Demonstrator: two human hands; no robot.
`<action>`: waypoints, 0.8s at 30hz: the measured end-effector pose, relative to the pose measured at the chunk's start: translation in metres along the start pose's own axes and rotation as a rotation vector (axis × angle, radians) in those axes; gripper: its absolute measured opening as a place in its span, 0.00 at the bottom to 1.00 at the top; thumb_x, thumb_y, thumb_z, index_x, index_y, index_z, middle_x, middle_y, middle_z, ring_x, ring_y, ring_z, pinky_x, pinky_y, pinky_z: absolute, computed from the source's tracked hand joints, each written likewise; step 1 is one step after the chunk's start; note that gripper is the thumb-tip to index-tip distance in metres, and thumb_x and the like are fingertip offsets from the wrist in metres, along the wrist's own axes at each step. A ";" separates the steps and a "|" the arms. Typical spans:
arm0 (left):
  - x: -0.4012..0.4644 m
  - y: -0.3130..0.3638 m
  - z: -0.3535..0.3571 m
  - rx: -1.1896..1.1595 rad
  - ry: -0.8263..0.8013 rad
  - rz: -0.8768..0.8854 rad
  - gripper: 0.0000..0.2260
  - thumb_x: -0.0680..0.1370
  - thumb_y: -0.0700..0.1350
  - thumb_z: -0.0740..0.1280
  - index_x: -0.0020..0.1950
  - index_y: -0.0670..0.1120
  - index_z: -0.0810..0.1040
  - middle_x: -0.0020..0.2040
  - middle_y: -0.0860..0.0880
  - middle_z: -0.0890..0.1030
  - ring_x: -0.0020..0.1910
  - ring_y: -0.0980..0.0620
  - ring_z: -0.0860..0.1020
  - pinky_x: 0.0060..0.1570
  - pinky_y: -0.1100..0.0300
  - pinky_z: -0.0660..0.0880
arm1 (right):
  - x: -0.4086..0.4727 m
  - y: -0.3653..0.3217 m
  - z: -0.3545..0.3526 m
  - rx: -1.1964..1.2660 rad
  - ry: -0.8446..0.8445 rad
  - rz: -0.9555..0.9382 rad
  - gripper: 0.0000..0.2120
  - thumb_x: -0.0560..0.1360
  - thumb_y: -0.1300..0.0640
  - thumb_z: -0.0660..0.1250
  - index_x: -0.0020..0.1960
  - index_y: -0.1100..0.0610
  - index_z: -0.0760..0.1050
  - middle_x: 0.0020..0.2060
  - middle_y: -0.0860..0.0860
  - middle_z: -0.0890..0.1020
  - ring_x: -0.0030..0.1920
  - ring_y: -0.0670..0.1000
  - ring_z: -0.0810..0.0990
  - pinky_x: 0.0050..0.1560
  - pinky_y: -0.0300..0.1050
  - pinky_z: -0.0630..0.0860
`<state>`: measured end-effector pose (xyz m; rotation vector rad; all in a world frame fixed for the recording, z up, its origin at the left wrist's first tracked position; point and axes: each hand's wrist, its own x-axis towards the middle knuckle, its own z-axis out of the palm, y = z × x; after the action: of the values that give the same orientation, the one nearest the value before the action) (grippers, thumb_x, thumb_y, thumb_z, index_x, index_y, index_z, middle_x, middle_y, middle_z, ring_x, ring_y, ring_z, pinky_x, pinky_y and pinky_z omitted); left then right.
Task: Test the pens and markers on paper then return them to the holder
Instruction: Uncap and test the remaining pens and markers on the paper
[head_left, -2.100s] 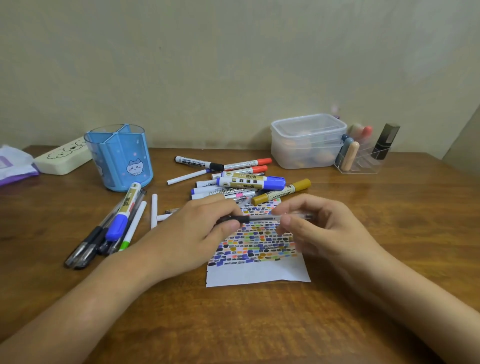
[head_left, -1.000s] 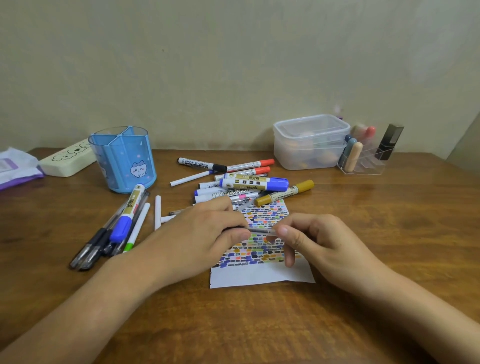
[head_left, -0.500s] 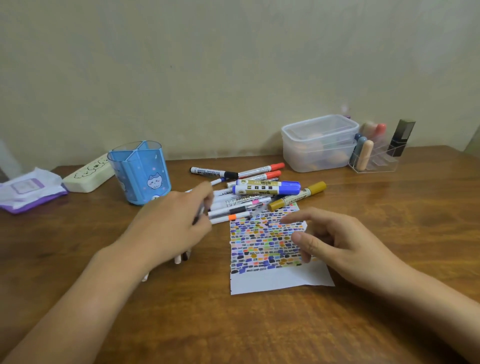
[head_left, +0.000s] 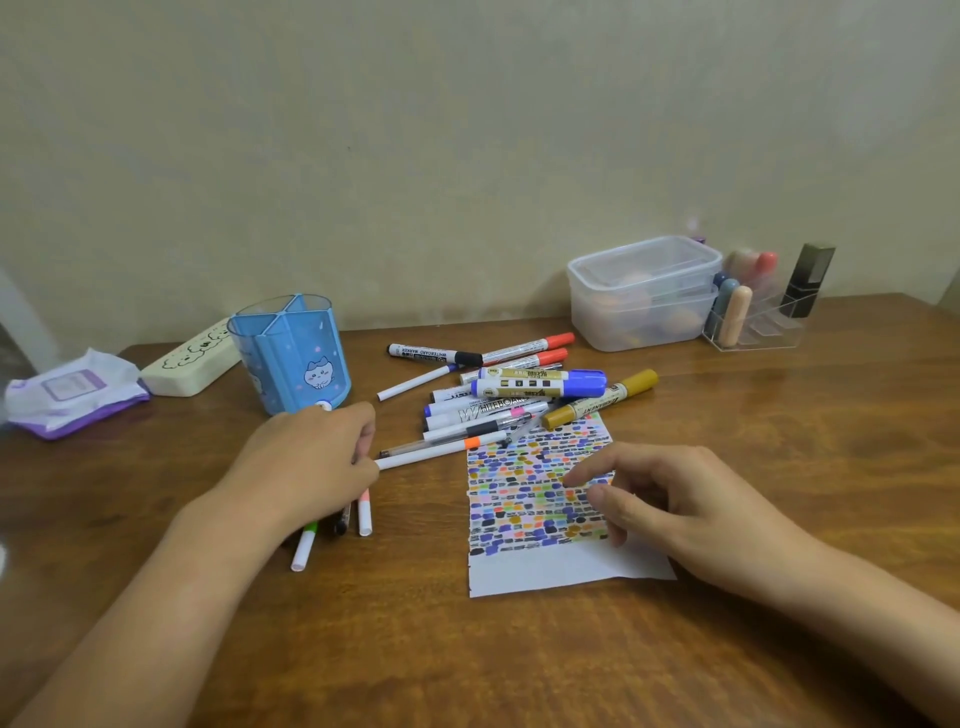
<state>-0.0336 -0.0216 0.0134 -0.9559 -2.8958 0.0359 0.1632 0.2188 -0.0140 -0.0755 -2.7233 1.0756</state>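
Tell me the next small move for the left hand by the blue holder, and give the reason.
Probably curl the left hand round the loose pens under it and lift them into the blue plastic pen holder. The hand lies over that cluster beside the holder, with a green-tipped white pen poking out beneath, and the holder looks empty from here. The right hand hovers free over the swatch-covered white paper.
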 end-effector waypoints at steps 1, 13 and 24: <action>0.000 -0.001 0.000 -0.001 -0.001 0.003 0.05 0.78 0.51 0.63 0.44 0.55 0.70 0.39 0.55 0.77 0.39 0.58 0.74 0.33 0.62 0.66 | 0.000 0.000 0.000 -0.002 -0.003 0.000 0.07 0.81 0.48 0.65 0.54 0.39 0.80 0.34 0.44 0.84 0.32 0.43 0.75 0.34 0.35 0.69; 0.002 -0.008 -0.001 0.010 -0.037 0.092 0.06 0.76 0.55 0.67 0.49 0.59 0.71 0.50 0.58 0.67 0.53 0.56 0.65 0.48 0.59 0.65 | 0.000 -0.001 -0.001 -0.026 -0.036 0.018 0.07 0.81 0.48 0.64 0.54 0.38 0.80 0.36 0.42 0.84 0.33 0.43 0.77 0.35 0.37 0.71; 0.003 0.005 0.005 -0.014 0.052 0.130 0.08 0.78 0.61 0.65 0.46 0.58 0.74 0.51 0.58 0.70 0.54 0.57 0.65 0.49 0.60 0.65 | 0.000 -0.001 -0.001 -0.042 -0.049 0.030 0.08 0.81 0.49 0.64 0.54 0.38 0.80 0.36 0.42 0.84 0.35 0.43 0.78 0.36 0.37 0.72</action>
<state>-0.0334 -0.0163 0.0087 -1.1288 -2.7867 0.0001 0.1631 0.2190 -0.0125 -0.0989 -2.7971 1.0419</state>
